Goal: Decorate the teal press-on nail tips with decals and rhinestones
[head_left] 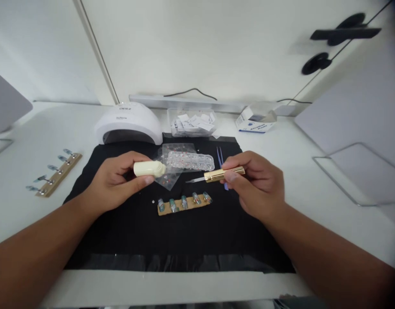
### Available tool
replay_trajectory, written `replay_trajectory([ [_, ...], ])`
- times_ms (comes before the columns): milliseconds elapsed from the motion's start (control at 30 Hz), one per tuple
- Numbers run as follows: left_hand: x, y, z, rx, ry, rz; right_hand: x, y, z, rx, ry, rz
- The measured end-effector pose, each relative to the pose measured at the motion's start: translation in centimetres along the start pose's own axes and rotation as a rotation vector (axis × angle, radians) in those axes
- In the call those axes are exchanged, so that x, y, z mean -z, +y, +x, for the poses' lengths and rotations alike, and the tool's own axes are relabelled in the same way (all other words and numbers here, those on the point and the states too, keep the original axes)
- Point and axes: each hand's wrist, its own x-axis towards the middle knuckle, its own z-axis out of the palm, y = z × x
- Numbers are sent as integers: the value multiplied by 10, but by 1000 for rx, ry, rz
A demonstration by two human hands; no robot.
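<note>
L hand (115,182) grips cream bottle (149,168), lying sideways, top pointing R | R hand (255,182) grips gold brush (216,174), tip pointing L at bottle | both over black mat (146,240), white desk (30,137)

Setting: a nail-art workstation, as I read it from the head camera. White desk (313,197) against a plain white wall. Black work mat (171,240) at centre. White UV nail-curing lamp (129,123) at the back. Clear compartmented rhinestone box (191,162). Two cardboard strips of mounted false nail tips (184,203) (54,177). Blue tweezers (220,158). Small white-and-blue carton (255,120).
</note>
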Motion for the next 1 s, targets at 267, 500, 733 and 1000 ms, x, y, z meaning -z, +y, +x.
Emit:
replay_trajectory([
  [267,-2,11,-2,-35,8,9,-13,0,5,-203,33,299],
  [500,-4,13,-4,-45,5,-16,-16,-6,4,-254,-13,330],
  [733,-4,14,-3,-18,11,-3,-19,-6,2,-262,-15,366],
  [1000,-5,14,-2,-58,-35,-10,-23,-6,0,-263,-64,302],
])
